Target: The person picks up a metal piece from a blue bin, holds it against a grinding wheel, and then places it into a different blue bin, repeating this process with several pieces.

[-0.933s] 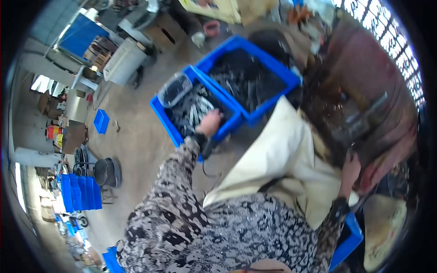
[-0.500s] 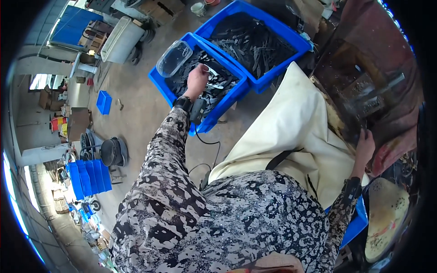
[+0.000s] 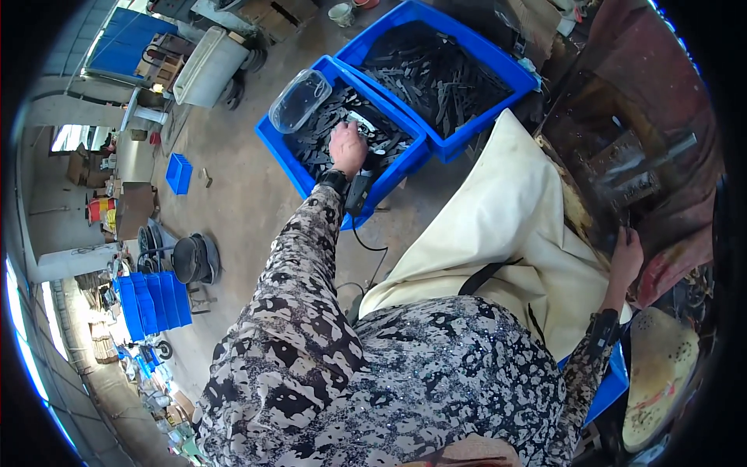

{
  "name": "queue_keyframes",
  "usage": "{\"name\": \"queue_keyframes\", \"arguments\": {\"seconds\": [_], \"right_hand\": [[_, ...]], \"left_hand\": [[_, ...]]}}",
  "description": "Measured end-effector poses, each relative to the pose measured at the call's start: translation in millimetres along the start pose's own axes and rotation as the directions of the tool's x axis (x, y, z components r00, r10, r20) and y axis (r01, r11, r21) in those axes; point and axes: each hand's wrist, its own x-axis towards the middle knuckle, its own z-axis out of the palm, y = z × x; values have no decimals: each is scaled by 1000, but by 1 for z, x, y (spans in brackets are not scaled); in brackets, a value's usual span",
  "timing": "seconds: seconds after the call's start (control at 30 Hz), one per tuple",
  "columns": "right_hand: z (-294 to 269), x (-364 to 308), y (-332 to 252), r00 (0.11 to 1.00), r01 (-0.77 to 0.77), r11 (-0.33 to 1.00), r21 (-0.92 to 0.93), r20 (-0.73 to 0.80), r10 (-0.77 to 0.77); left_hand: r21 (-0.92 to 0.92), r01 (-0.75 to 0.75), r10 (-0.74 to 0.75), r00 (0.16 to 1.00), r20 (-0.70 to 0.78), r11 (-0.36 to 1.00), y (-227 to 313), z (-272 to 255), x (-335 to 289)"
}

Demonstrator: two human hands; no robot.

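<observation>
My left hand (image 3: 348,148) is down over the nearer blue bin (image 3: 272,146), among flat dark metal-looking strips (image 3: 313,148). Its fingers curl downward, and what they grip, if anything, is hidden. Beside the hand lie paler, shiny strips (image 3: 362,121). At the right, my right hand (image 3: 626,253) is closed in a pinch at the edge of a dark, oily work surface (image 3: 583,124); whatever it holds is too small to make out. Close to its fingers, metal blocks (image 3: 640,187) sit on that surface.
A clear plastic tub (image 3: 299,101) rests on the nearer bin's left corner. Behind it stands a larger blue bin (image 3: 529,82) of dark strips. Cream sheeting (image 3: 498,210) covers my lap. A black cable (image 3: 372,247) hangs by my left wrist. Stacked blue crates (image 3: 156,303) stand at left.
My left hand has shifted a little right and nearer to me over the strips, turning its knuckles upward. My right hand stays almost in place by the metal blocks.
</observation>
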Motion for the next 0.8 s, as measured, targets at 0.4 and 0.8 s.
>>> {"name": "queue_keyframes", "arguments": {"seconds": [0.4,0.8], "right_hand": [[0,-1,-1,1000,-10,1000,21,-2,10],[-4,0,-8,998,-54,997,-49,10,54]], "left_hand": [[-181,113,-58,958,282,977,26,-26,-20],[-341,-277,164,931,-326,898,57,-35,34]]}}
